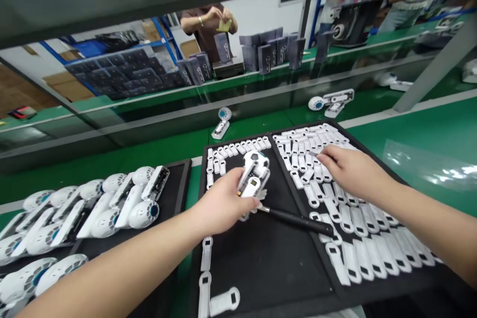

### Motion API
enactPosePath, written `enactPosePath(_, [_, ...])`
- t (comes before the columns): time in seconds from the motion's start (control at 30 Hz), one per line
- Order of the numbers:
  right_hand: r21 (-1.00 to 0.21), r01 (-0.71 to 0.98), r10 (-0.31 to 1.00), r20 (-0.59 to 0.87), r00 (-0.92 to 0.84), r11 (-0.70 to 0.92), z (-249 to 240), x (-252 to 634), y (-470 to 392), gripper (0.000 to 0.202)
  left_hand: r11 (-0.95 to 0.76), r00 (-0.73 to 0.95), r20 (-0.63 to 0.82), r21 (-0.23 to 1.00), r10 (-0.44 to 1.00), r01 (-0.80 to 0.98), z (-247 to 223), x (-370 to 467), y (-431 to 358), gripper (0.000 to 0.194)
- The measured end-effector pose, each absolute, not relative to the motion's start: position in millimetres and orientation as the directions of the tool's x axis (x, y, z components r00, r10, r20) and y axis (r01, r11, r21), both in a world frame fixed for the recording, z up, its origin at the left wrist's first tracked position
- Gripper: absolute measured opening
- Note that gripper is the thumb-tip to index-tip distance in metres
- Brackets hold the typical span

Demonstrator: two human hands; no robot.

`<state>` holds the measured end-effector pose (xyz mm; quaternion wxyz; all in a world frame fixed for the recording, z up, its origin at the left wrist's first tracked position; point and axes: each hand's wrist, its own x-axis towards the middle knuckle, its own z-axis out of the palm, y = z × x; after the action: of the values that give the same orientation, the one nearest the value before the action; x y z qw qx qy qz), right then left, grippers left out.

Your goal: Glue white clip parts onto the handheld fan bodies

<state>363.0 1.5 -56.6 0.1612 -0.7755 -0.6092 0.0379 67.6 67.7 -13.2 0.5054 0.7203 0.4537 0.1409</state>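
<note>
My left hand point(221, 203) is closed around a white folding device point(256, 160) with a round head and a hinged body, held above the black tray point(276, 268). By its fingertips is the metal shaft of a black-handled tool point(298, 219); whether the hand grips it too I cannot tell. My right hand point(345, 168) reaches over the tray's right half, thumb and forefinger pinched on a thin greyish piece point(313, 153). Beneath that hand lie many white strip-shaped covers point(346, 216) with small dark windows. In the left half, similar covers point(223, 301) lie along the edges.
Left, another black tray point(182, 184) carries rows of white round-headed devices point(143, 213). Behind stand two more devices, one upright point(221, 123) and one lying folded point(331, 103). A clear plastic sheet point(428, 166) lies right. Beyond the frame, people work among dark boxes point(270, 49).
</note>
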Motion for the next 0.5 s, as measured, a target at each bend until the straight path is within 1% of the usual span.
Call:
enactPosePath(0.03, [-0.283, 0.929, 0.95, 0.13, 0.284, -0.239, -61, 375, 13, 0.032, -0.045, 0.509, -0.253, 0.864, 0.823, 0.502, -12, 67, 74, 0.037])
enactPosePath(0.1, [-0.269, 0.93, 0.943, 0.149, 0.297, -0.25, -65, 390, 30, 0.031, 0.043, 0.426, -0.263, 0.887, 0.866, 0.46, -9, 68, 85, 0.029])
enactPosePath(0.17, [-0.272, 0.939, 0.948, 0.177, 0.264, -0.21, -64, 394, 39, 0.033, 0.11, 0.368, -0.268, 0.911, 0.89, 0.398, -6, 68, 91, 0.022])
enactPosePath(0.23, [-0.282, 0.946, 0.958, 0.188, 0.218, -0.159, -63, 392, 42, 0.036, 0.138, 0.345, -0.267, 0.924, 0.9, 0.357, -5, 69, 92, 0.019])
enactPosePath(0.3, [-0.29, 0.948, 0.964, 0.187, 0.191, -0.131, -63, 392, 46, 0.037, 0.122, 0.351, -0.243, 0.935, 0.904, 0.332, -6, 72, 92, 0.021])
enactPosePath(0.37, [-0.286, 0.947, 0.963, 0.176, 0.202, -0.146, -63, 399, 55, 0.037, 0.091, 0.37, -0.211, 0.945, 0.905, 0.315, -5, 78, 90, 0.024])
enactPosePath(0.43, [-0.268, 0.941, 0.954, 0.155, 0.255, -0.208, -64, 413, 70, 0.038, 0.088, 0.359, -0.207, 0.942, 0.91, 0.323, -3, 83, 90, 0.028])
enactPosePath(0.5, [-0.24, 0.922, 0.932, 0.129, 0.34, -0.303, -64, 436, 90, 0.036, 0.096, 0.303, -0.219, 0.923, 0.927, 0.373, -2, 80, 96, 0.033])
